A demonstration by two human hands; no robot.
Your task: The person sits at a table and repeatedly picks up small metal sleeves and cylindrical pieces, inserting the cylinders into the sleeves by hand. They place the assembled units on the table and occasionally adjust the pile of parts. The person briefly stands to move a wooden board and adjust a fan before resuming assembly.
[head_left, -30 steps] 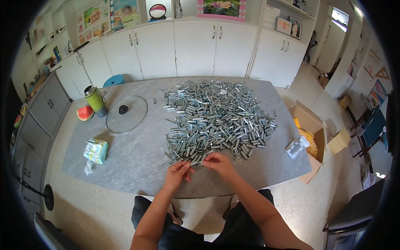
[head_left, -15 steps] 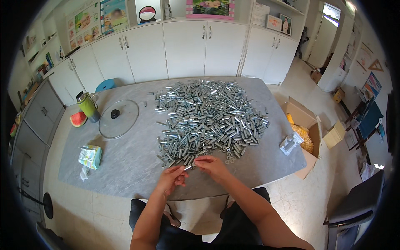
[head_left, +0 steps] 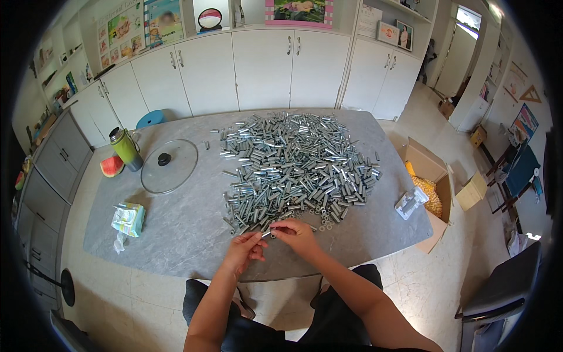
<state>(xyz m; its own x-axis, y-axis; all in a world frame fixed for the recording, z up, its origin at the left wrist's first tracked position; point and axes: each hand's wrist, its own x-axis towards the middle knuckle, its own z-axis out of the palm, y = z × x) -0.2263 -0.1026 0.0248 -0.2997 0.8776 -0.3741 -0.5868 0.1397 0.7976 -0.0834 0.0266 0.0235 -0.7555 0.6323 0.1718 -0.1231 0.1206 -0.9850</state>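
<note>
At the near edge of a heap of metal sleeves and bolts, my left hand pinches a short shiny metal sleeve between thumb and forefinger. My right hand is closed in a pinch at the sleeve's other end. Its fingertips hide whatever small piece they hold, if any. Several loose ring-shaped washers or nuts lie just beyond my right hand, beside the heap. All of these are on a grey marbled table.
On the table's left are a glass lid, a green bottle, a watermelon piece and a wipes pack. At the right edge sits a clear plastic container. Beyond it, an open cardboard box stands lower down.
My right fingertips have shifted slightly nearer and now meet the end of the sleeve. My left hand keeps its pinch almost in place. The whole view has shifted a little.
</note>
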